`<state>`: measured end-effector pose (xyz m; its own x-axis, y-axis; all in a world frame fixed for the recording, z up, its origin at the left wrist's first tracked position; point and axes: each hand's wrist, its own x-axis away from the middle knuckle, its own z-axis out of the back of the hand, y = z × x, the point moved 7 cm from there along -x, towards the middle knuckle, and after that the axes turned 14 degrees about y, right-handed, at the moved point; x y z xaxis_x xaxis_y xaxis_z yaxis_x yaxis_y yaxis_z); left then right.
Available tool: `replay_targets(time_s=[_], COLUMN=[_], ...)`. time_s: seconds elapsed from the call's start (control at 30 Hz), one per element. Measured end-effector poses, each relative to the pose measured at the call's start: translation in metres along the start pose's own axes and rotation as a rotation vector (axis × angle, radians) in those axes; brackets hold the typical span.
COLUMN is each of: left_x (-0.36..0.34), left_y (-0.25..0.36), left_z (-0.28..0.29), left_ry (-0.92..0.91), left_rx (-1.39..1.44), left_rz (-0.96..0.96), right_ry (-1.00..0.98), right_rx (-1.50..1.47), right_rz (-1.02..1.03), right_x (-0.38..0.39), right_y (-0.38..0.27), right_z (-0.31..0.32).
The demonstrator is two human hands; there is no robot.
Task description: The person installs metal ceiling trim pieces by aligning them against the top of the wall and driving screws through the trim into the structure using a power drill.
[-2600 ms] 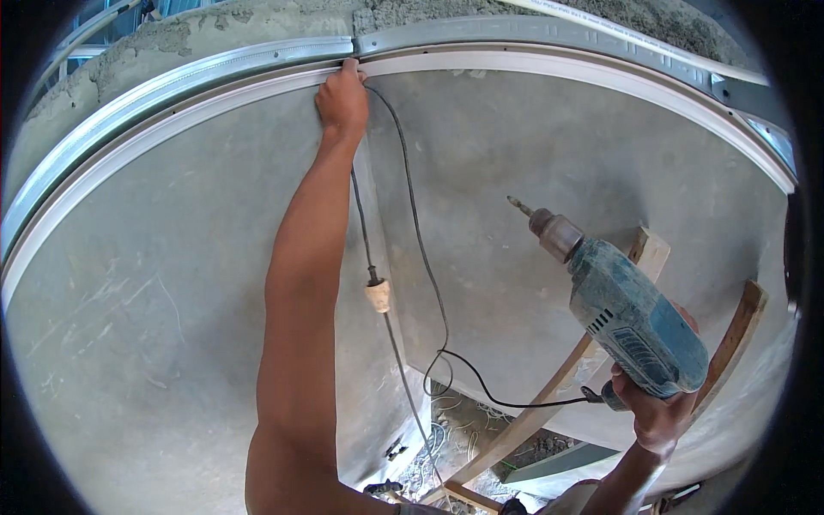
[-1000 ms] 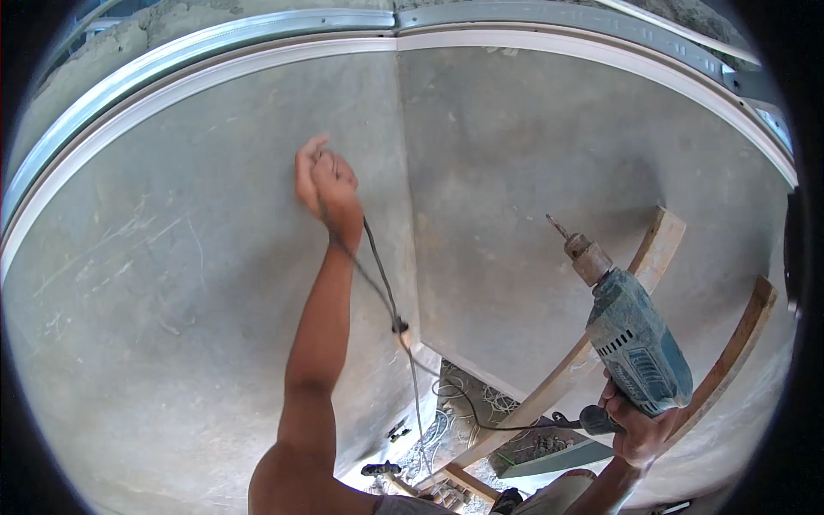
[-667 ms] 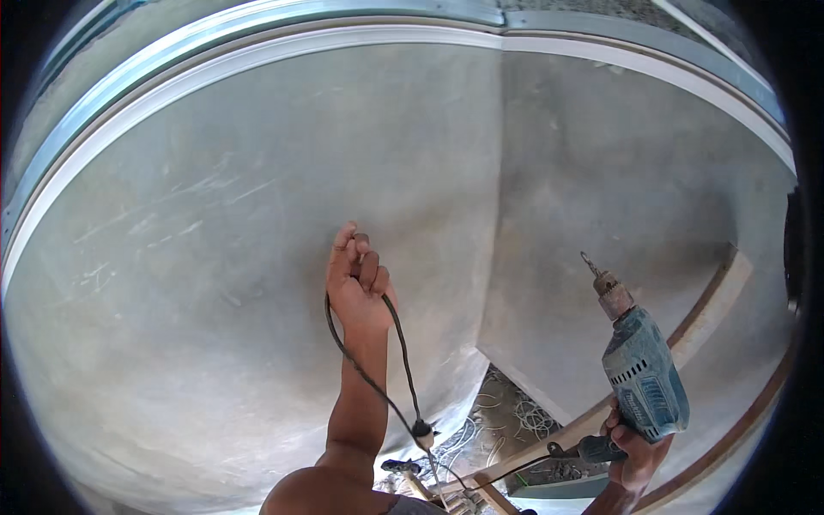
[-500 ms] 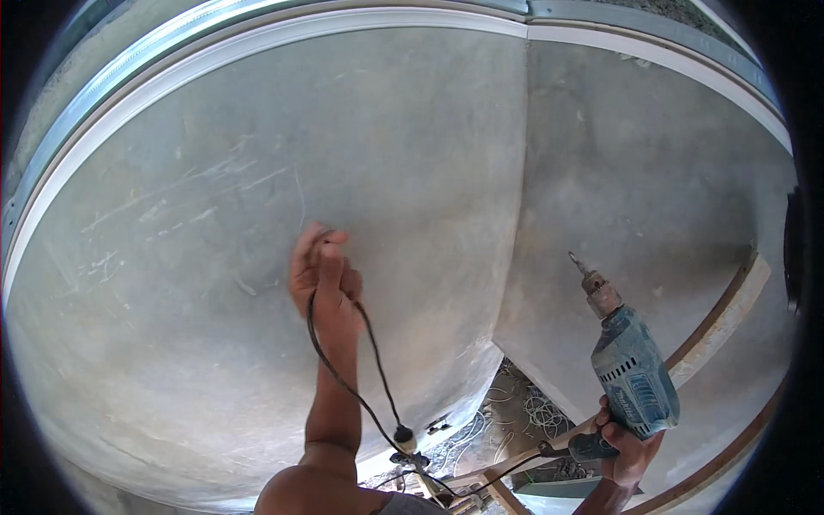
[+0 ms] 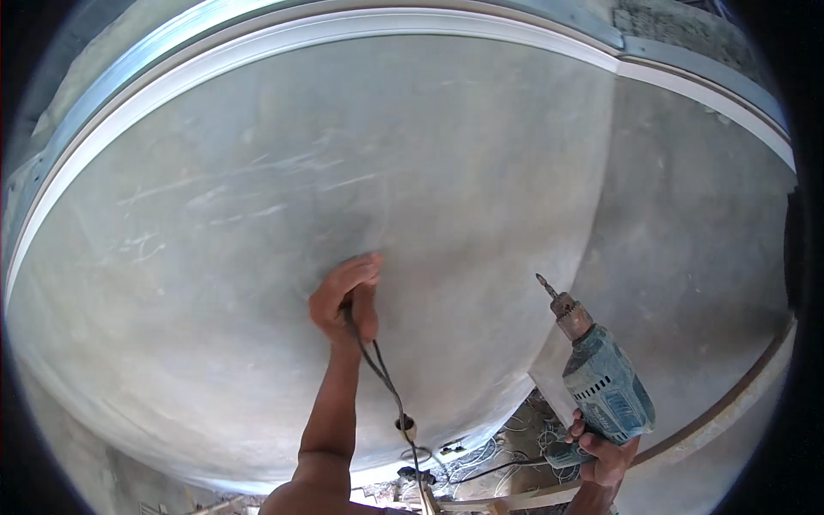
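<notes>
In front of the grey wall, my left hand (image 5: pixel 345 299) is closed on a doubled black power cord (image 5: pixel 378 367). The cord hangs from my fingers toward a small pale fitting with a dark top (image 5: pixel 406 426) below. At the lower right, my right hand (image 5: pixel 608 460) grips a worn teal power drill (image 5: pixel 607 384) by its handle. Its rusty chuck (image 5: pixel 572 316) holds a short bit that points up and left, apart from the wall as far as I can see. A stretch of cord (image 5: pixel 502 469) runs left from the drill's handle.
The smooth grey wall (image 5: pixel 283 215) meets a second wall face (image 5: pixel 678 223) at a corner on the right. White trim and a metal channel (image 5: pixel 571 17) run along the top. A wooden strip (image 5: pixel 738 408) curves at the right; loose wires (image 5: pixel 489 451) lie on the floor below.
My view has shifted, with the wall corner now farther right. My left hand's fingers have drawn together, and the wide cord loop has narrowed. The drill appears lower and farther left.
</notes>
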<state>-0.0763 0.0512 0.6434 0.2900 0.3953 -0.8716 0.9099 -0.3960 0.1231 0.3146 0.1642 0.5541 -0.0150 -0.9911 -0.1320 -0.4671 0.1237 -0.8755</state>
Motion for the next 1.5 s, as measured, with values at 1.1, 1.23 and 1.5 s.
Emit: replay_targets(time_s=[1.1,1.23,1.5], left_x=[-0.019,-0.013,0.002], left_y=[0.115,0.115,0.111], left_z=[-0.084,-0.074,-0.072], left_ry=[-0.108,-0.065,-0.017], left_rx=[0.919,0.905,0.834], left_rz=[1.340,1.312,1.383], right_ry=[-0.496,-0.492,-0.482], right_rx=[-0.161,-0.250,-0.251], right_rz=[0.232,0.172,0.006], right_x=[-0.002,0.003,-0.002], right_y=[-0.042,-0.041,-0.031], right_z=[-0.056,-0.059,-0.057])
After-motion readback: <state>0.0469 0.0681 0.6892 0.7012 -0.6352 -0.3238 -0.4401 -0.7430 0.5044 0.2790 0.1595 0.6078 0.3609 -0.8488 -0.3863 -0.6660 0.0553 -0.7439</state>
